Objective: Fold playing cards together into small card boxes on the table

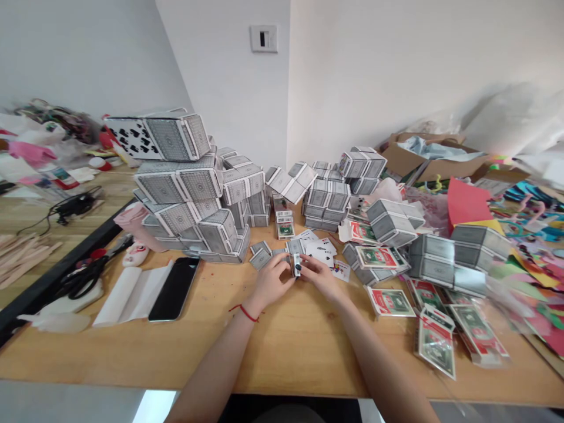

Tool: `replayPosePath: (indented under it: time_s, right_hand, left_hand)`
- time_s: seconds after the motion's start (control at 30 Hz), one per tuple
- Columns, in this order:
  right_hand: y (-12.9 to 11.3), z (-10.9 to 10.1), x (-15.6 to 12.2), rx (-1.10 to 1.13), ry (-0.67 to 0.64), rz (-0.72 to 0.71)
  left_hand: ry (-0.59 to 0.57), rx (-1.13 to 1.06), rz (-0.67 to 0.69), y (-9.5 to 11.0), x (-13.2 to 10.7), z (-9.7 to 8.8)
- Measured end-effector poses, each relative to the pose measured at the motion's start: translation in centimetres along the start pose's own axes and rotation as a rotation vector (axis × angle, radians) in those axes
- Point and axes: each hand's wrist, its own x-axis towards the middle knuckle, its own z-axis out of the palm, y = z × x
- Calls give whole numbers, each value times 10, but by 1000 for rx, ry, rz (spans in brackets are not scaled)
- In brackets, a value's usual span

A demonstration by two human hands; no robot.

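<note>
My left hand and my right hand meet above the middle of the wooden table. Between their fingertips is a playing card, apparently folded, with a white face and a black mark. The fingers of both hands are closed on its sides. Loose playing cards lie face up just behind my right hand, and a joker-like card lies to its right. Grey-backed folded card pieces rest behind my left hand. A red cord circles my left wrist.
Stacked card blocks rise at the left, with more blocks behind and right. Red-and-green card boxes lie at right. A phone, white paper roll and black scissors lie at left. A cardboard box stands behind.
</note>
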Motion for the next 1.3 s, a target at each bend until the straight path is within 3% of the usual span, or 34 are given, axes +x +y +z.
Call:
replayPosePath:
  time_s: [0.3, 0.53, 0.7, 0.87, 1.07, 1.3]
  right_hand:
    - [6, -1, 2, -185, -22, -121]
    - [2, 1, 1, -201, -96, -162]
    - [1, 2, -1, -192, -36, -127]
    - [-4, 8, -6, -23, -94, -40]
    - [-1, 10, -8, 95, -32, 34]
    - [-1, 7, -5, 22, 73, -73]
  left_hand:
    - [-2, 69, 20, 2, 0, 0]
    - [-38, 109, 22, 3, -2, 0]
    - [-32, 73, 42, 4, -3, 2]
    - [-12, 19, 67, 5, -4, 3]
    - [-48, 10, 121, 7, -6, 3]
    - [-88, -202, 51, 15, -1, -5]
